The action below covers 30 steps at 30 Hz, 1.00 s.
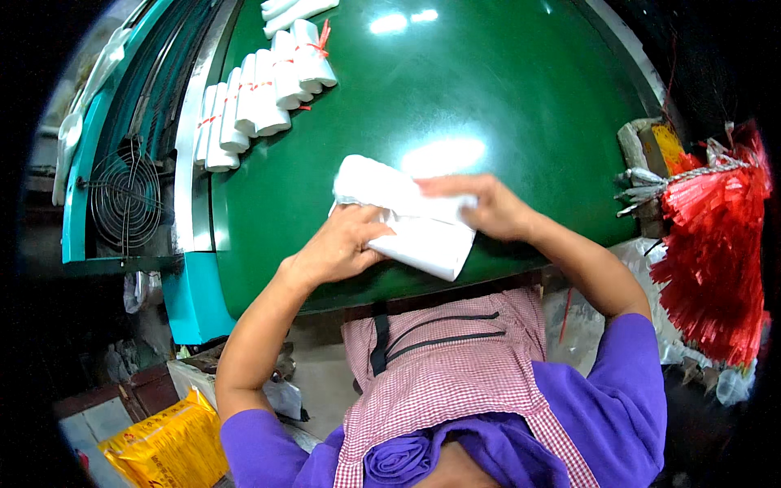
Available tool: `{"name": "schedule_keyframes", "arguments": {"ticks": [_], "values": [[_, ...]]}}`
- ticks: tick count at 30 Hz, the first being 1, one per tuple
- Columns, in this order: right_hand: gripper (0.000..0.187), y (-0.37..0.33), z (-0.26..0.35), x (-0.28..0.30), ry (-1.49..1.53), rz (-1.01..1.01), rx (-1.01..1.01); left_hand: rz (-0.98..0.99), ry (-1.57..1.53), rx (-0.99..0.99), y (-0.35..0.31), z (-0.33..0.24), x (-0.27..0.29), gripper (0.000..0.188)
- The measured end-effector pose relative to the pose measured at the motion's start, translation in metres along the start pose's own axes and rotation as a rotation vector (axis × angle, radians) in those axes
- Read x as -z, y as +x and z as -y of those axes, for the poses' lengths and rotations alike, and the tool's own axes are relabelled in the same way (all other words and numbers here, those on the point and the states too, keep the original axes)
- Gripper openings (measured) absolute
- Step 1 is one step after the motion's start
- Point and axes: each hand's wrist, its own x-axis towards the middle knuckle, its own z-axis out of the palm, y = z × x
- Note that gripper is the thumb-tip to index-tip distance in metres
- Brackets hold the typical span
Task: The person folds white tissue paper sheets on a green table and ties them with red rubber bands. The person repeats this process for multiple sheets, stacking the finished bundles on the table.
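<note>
A folded bundle of white plastic film, which looks like plastic bags (435, 248), lies on the near part of the green work surface (504, 106). My left hand (350, 244) grips its left side, thumb across the top and fingers partly hidden by the film. My right hand (492, 207) holds the far right part, fingers reaching over the fold; it is slightly smeared by motion. The upper part of the bundle is doubled over into a thick roll at the far left.
Several rolled white bundles (264, 93) with red ties lie at the far left of the surface. A red strip bunch (712, 252) hangs at the right. A round fan guard (126, 199) and teal frame (195, 297) stand left. A yellow package (167, 443) sits lower left.
</note>
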Motion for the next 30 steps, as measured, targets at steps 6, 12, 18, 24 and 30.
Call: {"name": "schedule_keyframes", "arguments": {"ticks": [6,12,18,24,30], "values": [[0.042,0.014,-0.007,0.031,-1.148,0.287,0.496,-0.148,0.542,-0.167,0.033,-0.014,0.018,0.024],[0.05,0.004,0.007,0.033,-1.019,0.437,0.381,-0.013,0.251,-0.117,0.049,-0.002,0.024,0.024],[0.05,-0.014,0.043,0.007,-0.632,0.188,-0.143,-0.005,0.199,0.14,0.024,-0.041,-0.006,0.039],[0.049,-0.025,0.028,-0.02,-0.934,0.066,0.055,-0.092,0.097,0.147,-0.005,-0.033,-0.005,0.037],[0.032,0.02,0.006,0.0,-0.639,-0.318,-0.166,-0.155,0.316,0.436,0.029,0.006,0.004,0.019]]}}
